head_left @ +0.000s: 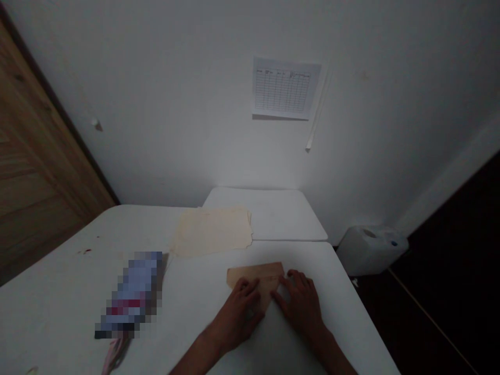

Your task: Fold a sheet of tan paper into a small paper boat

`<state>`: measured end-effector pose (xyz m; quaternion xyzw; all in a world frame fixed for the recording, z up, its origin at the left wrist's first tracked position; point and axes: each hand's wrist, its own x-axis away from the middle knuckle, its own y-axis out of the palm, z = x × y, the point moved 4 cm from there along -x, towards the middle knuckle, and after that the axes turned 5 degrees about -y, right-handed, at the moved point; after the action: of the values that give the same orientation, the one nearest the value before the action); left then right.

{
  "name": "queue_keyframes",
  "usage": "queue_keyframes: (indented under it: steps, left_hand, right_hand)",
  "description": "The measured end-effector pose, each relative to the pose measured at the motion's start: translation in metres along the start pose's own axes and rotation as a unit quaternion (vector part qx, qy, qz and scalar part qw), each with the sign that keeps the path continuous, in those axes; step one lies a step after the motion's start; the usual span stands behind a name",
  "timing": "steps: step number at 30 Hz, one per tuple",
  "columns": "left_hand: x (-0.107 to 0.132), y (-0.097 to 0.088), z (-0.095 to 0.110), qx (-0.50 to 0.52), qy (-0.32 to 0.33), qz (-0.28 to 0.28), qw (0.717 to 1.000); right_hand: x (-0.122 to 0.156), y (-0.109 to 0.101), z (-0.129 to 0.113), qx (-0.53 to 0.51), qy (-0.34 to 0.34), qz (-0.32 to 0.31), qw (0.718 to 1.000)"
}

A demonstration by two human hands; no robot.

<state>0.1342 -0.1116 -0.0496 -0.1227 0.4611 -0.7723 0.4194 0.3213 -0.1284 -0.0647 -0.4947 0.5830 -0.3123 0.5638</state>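
Observation:
A small tan paper piece (255,274), like an envelope or folded sheet, lies flat on the white table (195,307). My left hand (240,310) rests on its near left part with fingers bent and pressing down. My right hand (300,302) lies beside it, fingers flat and slightly spread on the paper's right corner. Neither hand lifts the paper. A stack of cream sheets (213,229) lies further back on the table.
A blurred-out rectangular object (130,297) lies at the left, with something pink (113,357) under its near end. A second white surface (269,213) stands behind. A printed chart (285,88) hangs on the wall. White jug (371,245) on the dark floor right; wooden door (35,172) left.

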Motion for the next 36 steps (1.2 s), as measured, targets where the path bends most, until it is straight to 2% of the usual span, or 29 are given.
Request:
queue_keyframes:
  steps: [8, 14, 17, 23, 27, 36]
  left_hand:
    - [-0.011, -0.002, -0.013, 0.002, 0.014, 0.003, 1.0]
    - [-0.023, -0.003, -0.026, 0.045, 0.037, 0.021, 0.998]
    - [-0.027, -0.006, -0.032, 0.055, 0.026, 0.039, 0.997]
    - [-0.028, -0.021, -0.05, -0.024, -0.02, 0.089, 0.996]
    - [-0.025, -0.023, -0.059, -0.103, -0.039, 0.091, 0.99]
    - [-0.023, -0.022, -0.055, -0.105, -0.01, 0.098, 0.99]
  right_hand:
    - [-0.021, -0.008, -0.005, -0.018, -0.008, -0.011, 1.0]
    - [-0.048, -0.006, -0.002, -0.07, -0.116, -0.082, 0.987]
    - [-0.06, -0.005, 0.0, -0.084, -0.138, -0.116, 0.98]
    - [-0.073, -0.005, 0.001, -0.079, -0.145, -0.134, 0.977]
    - [-0.073, -0.001, 0.002, -0.088, -0.158, -0.147, 0.972]
    - [-0.075, 0.001, 0.002, -0.086, -0.164, -0.133, 0.974]
